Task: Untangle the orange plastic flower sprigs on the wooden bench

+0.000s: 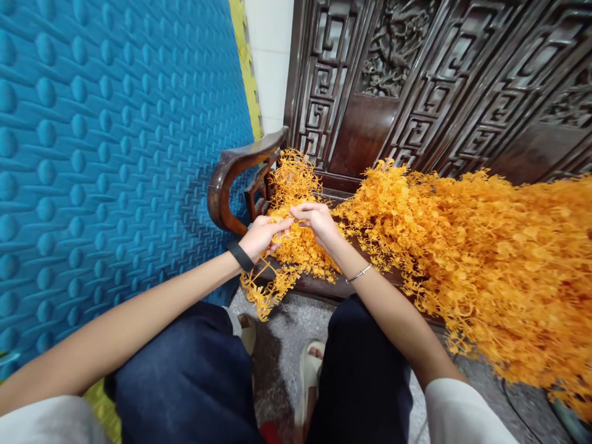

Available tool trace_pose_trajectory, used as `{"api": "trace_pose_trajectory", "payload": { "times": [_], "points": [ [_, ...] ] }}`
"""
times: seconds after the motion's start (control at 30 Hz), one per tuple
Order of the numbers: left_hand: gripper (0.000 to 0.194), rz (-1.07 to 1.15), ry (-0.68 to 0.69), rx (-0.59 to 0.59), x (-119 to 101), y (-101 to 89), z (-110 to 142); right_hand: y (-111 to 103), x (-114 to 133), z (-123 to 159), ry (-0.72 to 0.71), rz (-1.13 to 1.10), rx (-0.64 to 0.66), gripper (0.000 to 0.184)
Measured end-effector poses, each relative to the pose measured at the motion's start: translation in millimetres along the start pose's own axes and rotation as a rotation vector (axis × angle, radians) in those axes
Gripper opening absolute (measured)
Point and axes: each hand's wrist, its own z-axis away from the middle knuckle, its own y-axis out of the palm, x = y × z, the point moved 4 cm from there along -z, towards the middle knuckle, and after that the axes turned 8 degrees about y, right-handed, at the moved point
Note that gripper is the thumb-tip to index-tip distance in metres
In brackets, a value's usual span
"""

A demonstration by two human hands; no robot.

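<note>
My left hand (pixel 264 237), with a black band on the wrist, is closed with thumb and fingers pinched. An orange plastic flower sprig (pixel 268 290) hangs below it from the fingers, over the seat's front edge. My right hand (pixel 318 221) comes in from the right, its fingertips pinched and meeting the left fingertips. What lies between the right fingertips is too small to make out. Behind and beneath both hands, a small pile of orange plastic sprigs (pixel 296 176) rests on the dark wooden seat (pixel 319 287).
A large heap of orange sprigs (pixel 499 259) spreads along the right and hangs over the seat's front. The curved wooden armrest (pixel 224 185) stands left of my hands. Behind rises a carved wooden backrest (pixel 365 129). A blue foam mat (pixel 115 154) fills the left side.
</note>
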Motion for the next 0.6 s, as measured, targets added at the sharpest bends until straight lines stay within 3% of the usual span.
{"api": "trace_pose_trajectory", "payload": {
  "times": [0.13, 0.33, 0.4, 0.5, 0.6],
  "points": [
    [0.033, 0.018, 0.057, -0.066, -4.2, -2.3, -4.6, 10.7, 1.1, -2.8, 0.027, -0.107, 0.003, 0.021],
    [0.032, 0.022, 0.037, -0.164, -6.2, -2.0, -4.7, 19.7, -1.8, -18.4, 0.011, -0.149, -0.121, 0.018],
    [0.032, -0.049, 0.007, -0.104, -6.6, 3.4, 2.6, 2.5, 1.1, -30.2, -0.001, -0.172, -0.277, 0.016],
    [0.035, -0.219, 0.05, 0.114, -9.1, 13.3, 14.7, -36.4, 8.8, -48.0, -0.102, -0.158, -0.508, 0.015],
    [0.033, -0.329, 0.091, 0.232, -7.7, 12.8, 17.5, -55.9, 9.6, -65.1, -0.247, 0.063, -0.426, 0.017]
  ]
}}
